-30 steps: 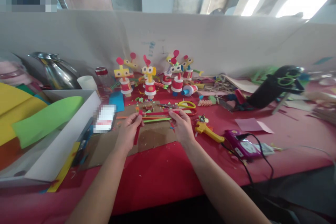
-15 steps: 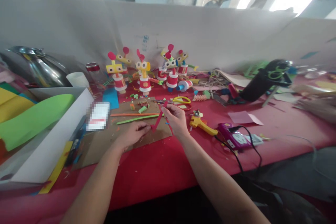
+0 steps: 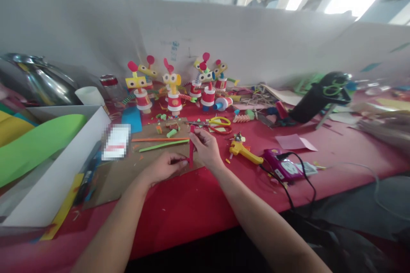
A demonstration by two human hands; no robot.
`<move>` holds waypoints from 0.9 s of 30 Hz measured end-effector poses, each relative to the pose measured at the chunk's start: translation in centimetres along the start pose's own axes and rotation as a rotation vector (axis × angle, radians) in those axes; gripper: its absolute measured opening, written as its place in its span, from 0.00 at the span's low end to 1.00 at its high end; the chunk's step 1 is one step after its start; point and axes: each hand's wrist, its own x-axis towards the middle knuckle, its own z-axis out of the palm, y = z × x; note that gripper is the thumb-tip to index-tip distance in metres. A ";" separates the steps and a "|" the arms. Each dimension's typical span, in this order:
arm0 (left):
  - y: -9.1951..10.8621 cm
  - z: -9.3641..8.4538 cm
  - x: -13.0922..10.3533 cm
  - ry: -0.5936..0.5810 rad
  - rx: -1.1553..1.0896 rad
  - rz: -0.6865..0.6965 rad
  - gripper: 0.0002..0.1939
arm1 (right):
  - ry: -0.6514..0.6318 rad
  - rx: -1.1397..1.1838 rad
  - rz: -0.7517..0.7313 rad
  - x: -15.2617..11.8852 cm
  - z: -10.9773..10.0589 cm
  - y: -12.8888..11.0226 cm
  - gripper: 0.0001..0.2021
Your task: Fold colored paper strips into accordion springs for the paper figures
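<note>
A narrow red paper strip [image 3: 191, 152] stretches between my two hands over the brown cardboard [image 3: 124, 179]. My right hand [image 3: 205, 145] pinches its upper end, and the strip hangs almost straight down from there. My left hand [image 3: 166, 166] is closed on the lower end, thumb and finger together. Behind my hands on the cardboard lie an orange strip [image 3: 160, 140], a green strip [image 3: 163, 145] and small folded paper springs [image 3: 172, 126]. Scissors [image 3: 219, 121] with yellow and red handles rest just beyond my right hand.
Several paper-cup figures [image 3: 174, 101] stand at the back. On the right are a yellow glue gun [image 3: 245, 152], a purple power strip [image 3: 282, 165] with cables and a black cylinder [image 3: 309, 102]. A white box [image 3: 60, 179] of coloured sheets borders the left, near a steel jug [image 3: 45, 81].
The red strip has swung from a slant to nearly upright. My right hand has moved slightly left and down, and the left hand has turned a little. The camera view has shifted slightly.
</note>
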 end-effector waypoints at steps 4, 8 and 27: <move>-0.2 -0.1 0.3 0.050 0.092 0.083 0.06 | 0.009 -0.002 0.004 0.1 -0.1 0.0 0.13; 0.0 -0.1 0.3 0.083 0.231 0.149 0.07 | 0.030 -0.023 -0.004 0.1 -0.2 0.0 0.13; 0.4 -1.5 0.0 0.290 0.391 0.088 0.09 | -0.221 -0.562 0.116 0.6 -1.2 1.7 0.11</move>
